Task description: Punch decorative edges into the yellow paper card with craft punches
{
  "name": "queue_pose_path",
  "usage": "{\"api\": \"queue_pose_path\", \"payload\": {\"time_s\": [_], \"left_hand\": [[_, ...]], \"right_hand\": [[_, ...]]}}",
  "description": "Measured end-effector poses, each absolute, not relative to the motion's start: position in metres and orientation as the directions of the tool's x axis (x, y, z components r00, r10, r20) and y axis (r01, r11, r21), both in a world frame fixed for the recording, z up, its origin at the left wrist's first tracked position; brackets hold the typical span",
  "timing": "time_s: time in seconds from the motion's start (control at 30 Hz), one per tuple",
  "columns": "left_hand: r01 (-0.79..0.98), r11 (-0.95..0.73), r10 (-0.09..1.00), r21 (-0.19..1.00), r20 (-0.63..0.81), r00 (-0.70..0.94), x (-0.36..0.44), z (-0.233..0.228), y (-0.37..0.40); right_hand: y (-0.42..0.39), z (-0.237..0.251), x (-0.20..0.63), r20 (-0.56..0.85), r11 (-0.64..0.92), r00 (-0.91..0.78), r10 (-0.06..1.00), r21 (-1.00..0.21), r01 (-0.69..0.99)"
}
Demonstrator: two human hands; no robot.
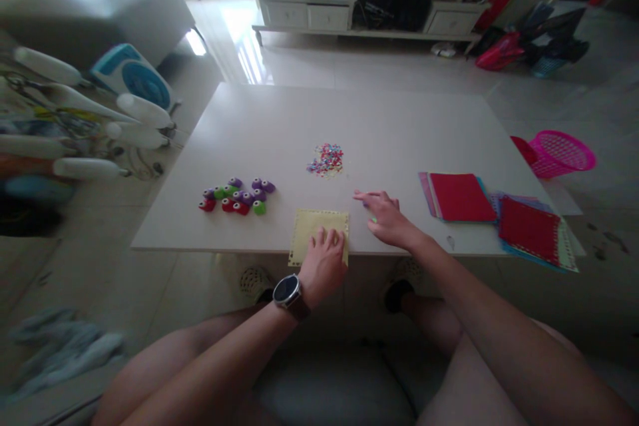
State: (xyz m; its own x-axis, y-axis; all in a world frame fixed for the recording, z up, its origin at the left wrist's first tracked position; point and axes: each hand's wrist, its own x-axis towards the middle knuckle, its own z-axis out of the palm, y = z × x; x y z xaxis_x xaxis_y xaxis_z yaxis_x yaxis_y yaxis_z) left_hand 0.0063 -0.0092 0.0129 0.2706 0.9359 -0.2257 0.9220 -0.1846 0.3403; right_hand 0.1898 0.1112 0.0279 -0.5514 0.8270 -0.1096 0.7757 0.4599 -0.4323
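A square of yellow paper [308, 229] with small cut-outs along its edges lies at the table's near edge, overhanging it slightly. My left hand [326, 263], a watch on its wrist, rests on the paper with fingers spread flat. Just right of the sheet, my right hand [387, 216] hovers over or touches the tabletop, index finger stretched out to the left. Tiny green and purple spots show by its thumb and fingers, too small to name. To the left sit several small craft punches [241, 196] in purple, green and red. Beyond the paper lies a heap of colourful confetti [328, 160].
On the white table [399, 126], a stack of coloured paper with a red sheet [462, 197] on top lies at right. Beside it, punched sheets [529, 229] overhang the near edge. A pink basket [564, 152] stands beyond the right edge.
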Motion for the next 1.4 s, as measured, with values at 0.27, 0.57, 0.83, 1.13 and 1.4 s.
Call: {"api": "queue_pose_path", "payload": {"time_s": [0.27,0.57,0.83,1.13,1.4], "left_hand": [[0.919,-0.174,0.933,0.355,-0.24,0.269,0.007,0.012,-0.009],[0.892,-0.168,0.931,0.42,-0.229,0.283,0.007,0.005,-0.008],[0.609,0.007,0.984,0.793,-0.116,0.139,0.007,0.004,0.013],[0.143,0.188,0.978,0.972,-0.199,0.063,-0.015,0.003,0.044],[0.826,0.104,0.994,0.554,-0.091,-0.064,-0.098,0.018,0.055]], "right_hand": [[0.122,0.031,0.205,-0.176,0.41,-0.504,0.846,-0.389,0.825],[0.116,0.022,0.208,-0.359,0.411,-0.486,0.797,-0.267,0.872],[0.107,0.027,0.192,-0.105,0.488,-0.623,0.775,-0.527,0.696],[0.084,0.031,0.172,0.041,0.525,-0.722,0.69,-0.716,0.461],[0.083,0.031,0.177,-0.001,0.606,-0.742,0.67,-0.577,0.548]]}}
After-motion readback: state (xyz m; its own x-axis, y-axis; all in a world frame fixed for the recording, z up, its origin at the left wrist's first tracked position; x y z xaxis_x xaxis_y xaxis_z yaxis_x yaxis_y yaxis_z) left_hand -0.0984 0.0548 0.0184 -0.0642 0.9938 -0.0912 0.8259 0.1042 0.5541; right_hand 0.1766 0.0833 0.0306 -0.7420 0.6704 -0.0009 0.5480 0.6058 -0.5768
